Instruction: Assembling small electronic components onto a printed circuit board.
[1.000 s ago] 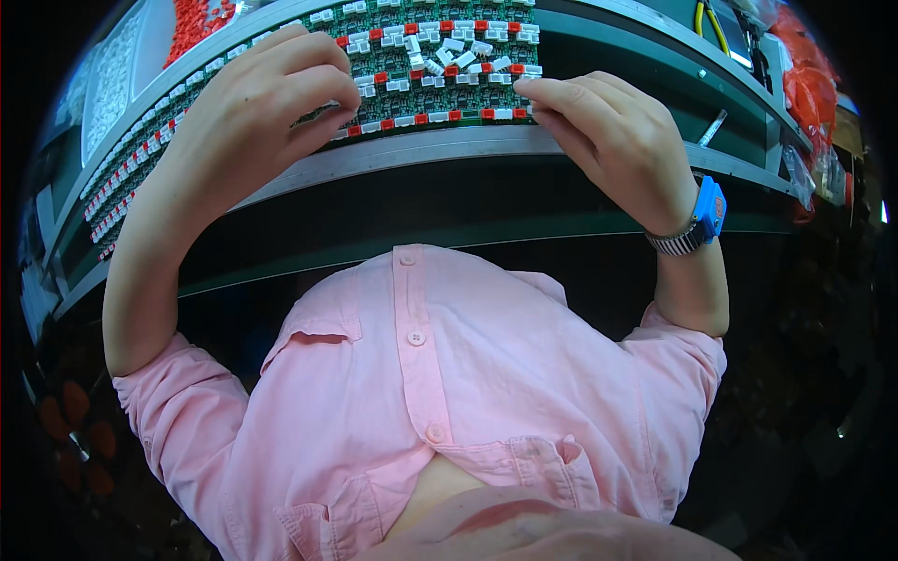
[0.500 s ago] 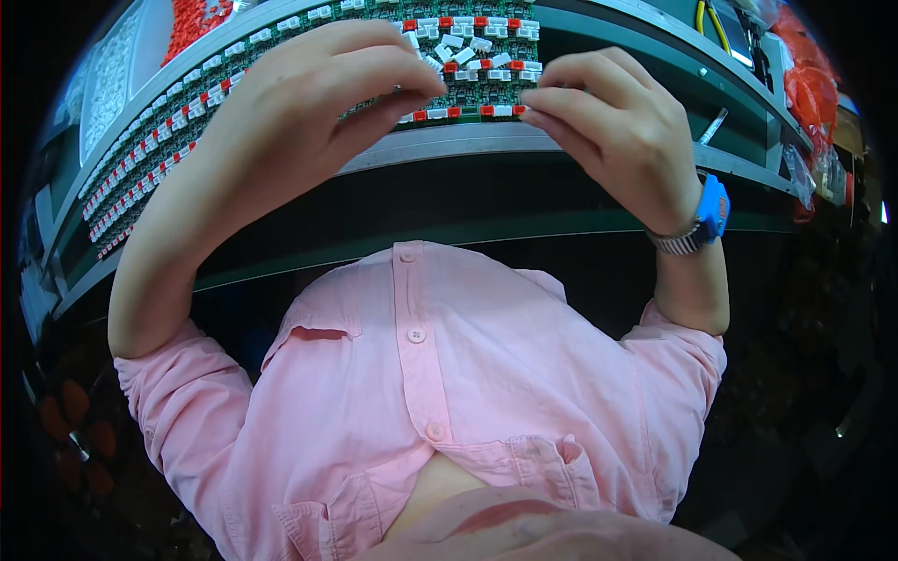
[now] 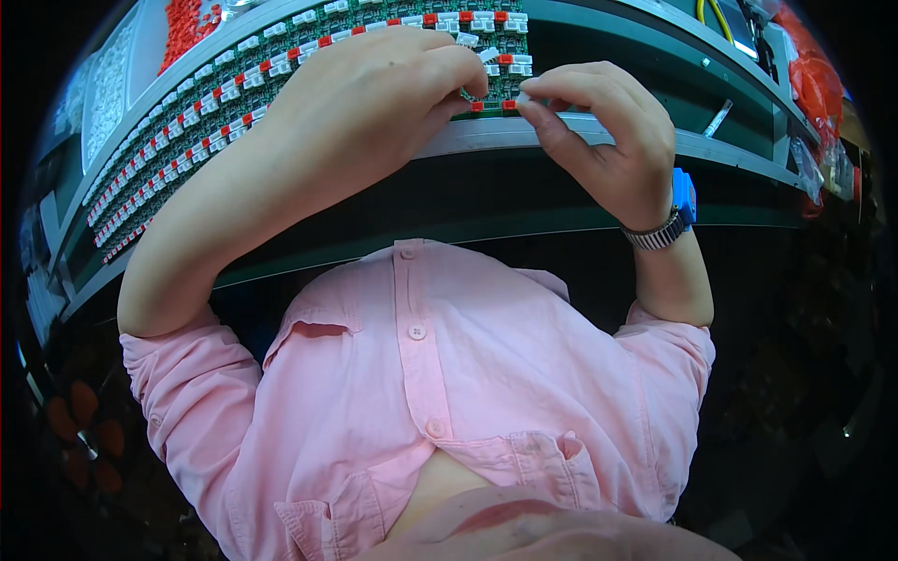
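Green circuit boards [image 3: 234,89], set in long rows with white and red connectors, lie along a metal-edged frame. My left hand [image 3: 402,98] rests over the right part of these rows, fingers and thumb drawn together; what is between them, if anything, is hidden. A few loose white connectors [image 3: 488,55] lie on the boards just beyond its fingertips. At the right end of the nearest row, my right hand [image 3: 608,140] pinches a small white connector [image 3: 523,97] between thumb and forefinger. A red connector [image 3: 509,106] sits right beside that pinch.
The metal rail [image 3: 477,136] runs along the near side of the boards. At the far left stand a bin of white parts [image 3: 110,84] and a heap of red parts [image 3: 183,30]. Yellow-handled pliers [image 3: 720,19] and a red plastic bag [image 3: 812,84] are at the right.
My left hand has shifted right, covering more of the boards and loose connectors. My right hand has drawn slightly left and nearer me, and a white connector now shows in its fingertips.
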A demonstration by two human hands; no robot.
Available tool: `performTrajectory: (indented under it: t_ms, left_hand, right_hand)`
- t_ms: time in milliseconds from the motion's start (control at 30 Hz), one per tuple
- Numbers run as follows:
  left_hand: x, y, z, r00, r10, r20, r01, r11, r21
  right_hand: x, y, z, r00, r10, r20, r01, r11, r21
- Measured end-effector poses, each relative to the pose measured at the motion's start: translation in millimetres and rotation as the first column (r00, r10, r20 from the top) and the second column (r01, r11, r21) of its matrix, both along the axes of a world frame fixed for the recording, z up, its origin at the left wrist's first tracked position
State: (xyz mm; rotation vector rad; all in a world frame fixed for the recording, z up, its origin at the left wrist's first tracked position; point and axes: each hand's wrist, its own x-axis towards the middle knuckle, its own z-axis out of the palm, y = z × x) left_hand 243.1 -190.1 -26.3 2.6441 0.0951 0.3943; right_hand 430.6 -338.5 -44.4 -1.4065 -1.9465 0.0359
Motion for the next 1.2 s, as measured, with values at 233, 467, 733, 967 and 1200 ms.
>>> performTrajectory:
  t_ms: [233,467,733,967,1200]
  left_hand:
    - [-2,-4,8,0.994,0.046,-0.097,-0.039,0.996,0.075]
    - [5,-9,10,0.996,0.006,-0.089,0.009,0.987,0.163]
    - [22,5,16,0.996,0.047,-0.075,-0.045,0.999,0.022]
    - [15,12,12,0.998,0.052,-0.027,-0.055,0.988,-0.143]
    - [2,20,20,0.988,0.137,0.065,-0.11,0.942,-0.318]
  right_hand:
    - [-5,-6,0,0.959,-0.053,-0.277,0.039,0.998,-0.055]
    - [-1,-8,3,0.932,-0.032,-0.361,0.018,0.999,-0.041]
    - [-8,-2,30,0.986,-0.004,-0.166,-0.018,0.991,-0.133]
    - [-11,-5,15,0.957,-0.069,-0.283,0.017,0.983,-0.184]
    - [-19,1,22,0.966,-0.102,0.239,0.134,0.983,-0.122]
